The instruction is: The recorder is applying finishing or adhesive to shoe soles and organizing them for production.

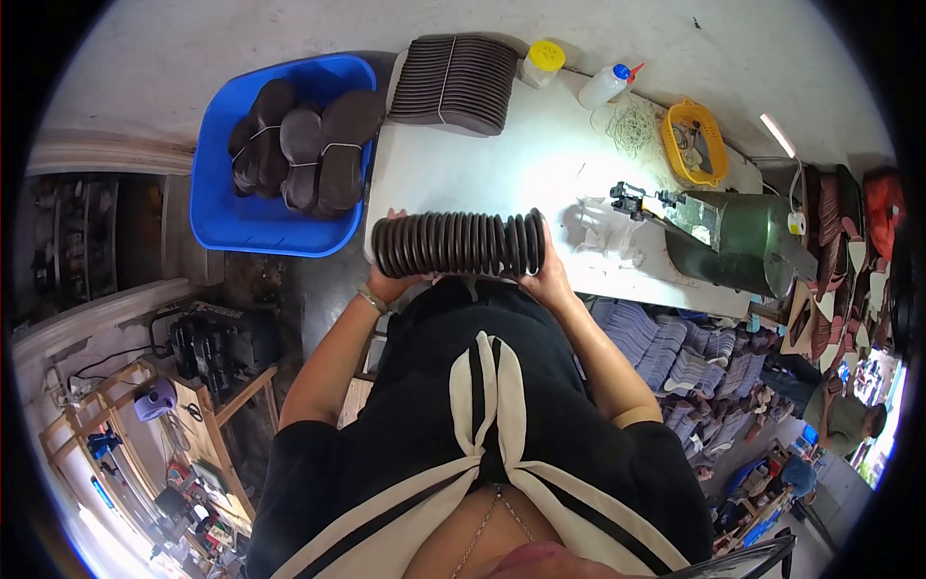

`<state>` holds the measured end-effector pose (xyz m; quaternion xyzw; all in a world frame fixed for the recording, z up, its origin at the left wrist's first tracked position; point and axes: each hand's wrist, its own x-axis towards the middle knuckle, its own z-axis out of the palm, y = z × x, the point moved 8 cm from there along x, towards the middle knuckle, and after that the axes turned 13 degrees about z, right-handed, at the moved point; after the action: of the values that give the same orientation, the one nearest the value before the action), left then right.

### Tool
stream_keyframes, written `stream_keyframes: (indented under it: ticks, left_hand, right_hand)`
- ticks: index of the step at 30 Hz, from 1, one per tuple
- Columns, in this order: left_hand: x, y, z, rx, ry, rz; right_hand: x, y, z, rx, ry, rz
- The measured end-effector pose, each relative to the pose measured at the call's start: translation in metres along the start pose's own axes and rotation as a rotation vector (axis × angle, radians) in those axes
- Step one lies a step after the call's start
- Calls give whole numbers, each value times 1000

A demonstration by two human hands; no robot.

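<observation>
The white table (540,164) has open room in its middle. The blue tub (217,198) sits by its left edge. Near the table's front edge, the row of dark flat pieces (458,243) is held between left hand (390,287) and right hand (552,278), arms reaching forward.

hands (552,274): apart, facing inward, gripping | forearms (334,359): converging forward | elbows (633,407): bent, outward
</observation>
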<state>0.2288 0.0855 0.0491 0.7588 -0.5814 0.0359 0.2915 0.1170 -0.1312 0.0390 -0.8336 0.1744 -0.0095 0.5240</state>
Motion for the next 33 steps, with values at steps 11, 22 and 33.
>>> stream_keyframes:
  ticks: [11,22,33]
  left_hand:
    - [18,-40,-21,-501,90,-232]
    - [12,-119,46,-154,-620,-729]
    - [44,-167,83,-602,-389,-602]
  right_hand:
    - [12,-39,19,-57,30,156]
    - [67,54,38,-410,-247,538]
    - [47,58,78,326,-274,817]
